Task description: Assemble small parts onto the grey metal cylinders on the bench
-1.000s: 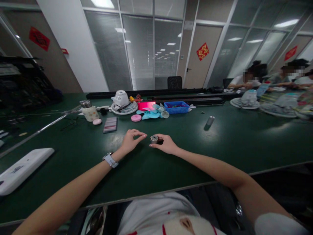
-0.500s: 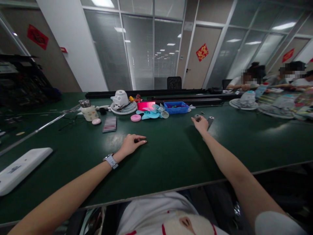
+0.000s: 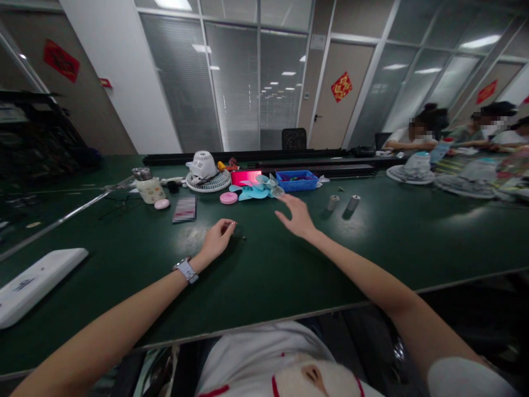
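My left hand (image 3: 217, 238), with a watch (image 3: 187, 270) on its wrist, rests over the green table with thumb and fingertips pinched together. Whatever may be between them is too small to make out. A tiny dark piece (image 3: 243, 238) lies just right of those fingertips. My right hand (image 3: 298, 218) is open above the table, fingers spread, holding nothing. To its right two short grey metal cylinders, a nearer-left one (image 3: 333, 203) and a right one (image 3: 354, 203), stand upright side by side. Pale blue fan blades (image 3: 252, 191) lie just beyond my right fingertips.
Along the back are a white fan housing (image 3: 204, 168), a pink round cap (image 3: 228, 198) and a blue tray (image 3: 297, 181) of tools. A patterned bottle (image 3: 149, 187) stands left; a long white case (image 3: 39, 284) lies near left. Other people sit at far right.
My right hand has let go of the left metal cylinder, leaving it standing, and moved left with fingers spread. My left hand's fingers have drawn together into a pinch.
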Motion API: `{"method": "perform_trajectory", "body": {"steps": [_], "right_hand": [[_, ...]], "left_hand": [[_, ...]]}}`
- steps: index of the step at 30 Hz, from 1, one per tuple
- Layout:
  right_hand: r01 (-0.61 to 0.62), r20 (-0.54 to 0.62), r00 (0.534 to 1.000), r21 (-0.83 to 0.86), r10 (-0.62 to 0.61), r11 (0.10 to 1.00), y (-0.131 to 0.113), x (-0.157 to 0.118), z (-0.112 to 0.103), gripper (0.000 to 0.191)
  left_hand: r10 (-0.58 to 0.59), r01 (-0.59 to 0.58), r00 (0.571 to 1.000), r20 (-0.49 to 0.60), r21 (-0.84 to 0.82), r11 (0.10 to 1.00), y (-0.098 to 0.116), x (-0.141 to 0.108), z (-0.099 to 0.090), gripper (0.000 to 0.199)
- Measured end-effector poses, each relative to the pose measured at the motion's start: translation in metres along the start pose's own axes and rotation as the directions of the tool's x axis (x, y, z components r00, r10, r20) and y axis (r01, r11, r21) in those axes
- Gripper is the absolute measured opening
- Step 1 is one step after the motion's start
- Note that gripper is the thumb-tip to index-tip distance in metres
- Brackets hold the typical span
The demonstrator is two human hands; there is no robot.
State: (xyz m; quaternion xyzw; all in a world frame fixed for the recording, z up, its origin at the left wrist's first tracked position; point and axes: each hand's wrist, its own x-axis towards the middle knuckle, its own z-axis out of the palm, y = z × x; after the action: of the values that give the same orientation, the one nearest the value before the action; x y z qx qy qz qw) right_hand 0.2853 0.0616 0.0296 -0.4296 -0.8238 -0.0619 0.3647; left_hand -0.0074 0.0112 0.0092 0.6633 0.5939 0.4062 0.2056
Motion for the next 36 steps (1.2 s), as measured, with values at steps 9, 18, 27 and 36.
{"method": "perform_trajectory", "body": {"steps": [9,18,27,36], "right_hand": [[0.284,0.444,0.783,0.366,-0.435,0.886,-0.075,-0.015,0.025,0.038],[0.082,0.180,0.974,0.284,-0.137,0.955,-0.033,-0.006,0.016,0.029],[-0.482,-0.307,0.852,-0.144,0.424,0.864,0.131,0.001,-0.066,0.026],[-0.545,-0.309,0.821,-0.176,0.480,0.820,0.148,-0.009,-0.063,0.027]], "left_hand": [[0.018,-0.018,1.000,0.014,-0.001,1.000,0.000,0.000,0.001,0.039],[0.011,-0.011,1.000,0.025,-0.002,1.000,0.000,0.000,0.000,0.036],[0.033,-0.034,0.999,0.030,0.013,0.999,-0.007,0.001,0.002,0.037],[0.042,-0.042,0.998,0.037,0.012,0.999,-0.009,0.001,0.002,0.036]]}}
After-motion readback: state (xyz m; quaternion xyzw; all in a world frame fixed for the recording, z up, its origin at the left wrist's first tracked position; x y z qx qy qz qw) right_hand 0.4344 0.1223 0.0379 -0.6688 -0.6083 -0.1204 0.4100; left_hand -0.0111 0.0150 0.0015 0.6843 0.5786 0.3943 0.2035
